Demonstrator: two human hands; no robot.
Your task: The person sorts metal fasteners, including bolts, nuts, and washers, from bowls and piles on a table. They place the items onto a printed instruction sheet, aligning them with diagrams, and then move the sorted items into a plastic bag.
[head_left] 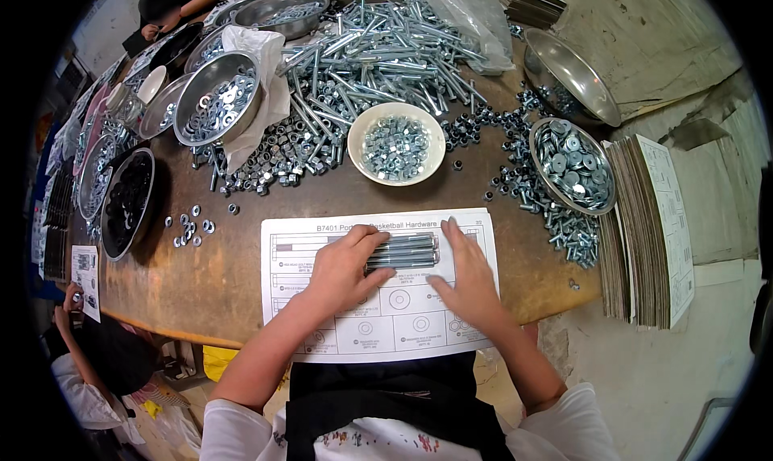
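Observation:
A row of several long silver bolts (412, 253) lies side by side on a printed sheet (378, 355) with part drawings, at the near edge of the table. My left hand (345, 269) is closed over the bolts' left ends, thumb along the near side. At their right ends, my right hand (467, 274) is held upright with thumb and fingers apart, close to the tips and gripping nothing. Just beyond the sheet stands a cream bowl (360, 165) of silver nuts.
A big heap of bolts (370, 50) fills the table's far middle. Metal bowls of washers (217, 99) stand left, beside a bowl of black parts (129, 191). On the right are a bowl of large washers (573, 167) and stacked cardboard (632, 235). Other people work at far left and across.

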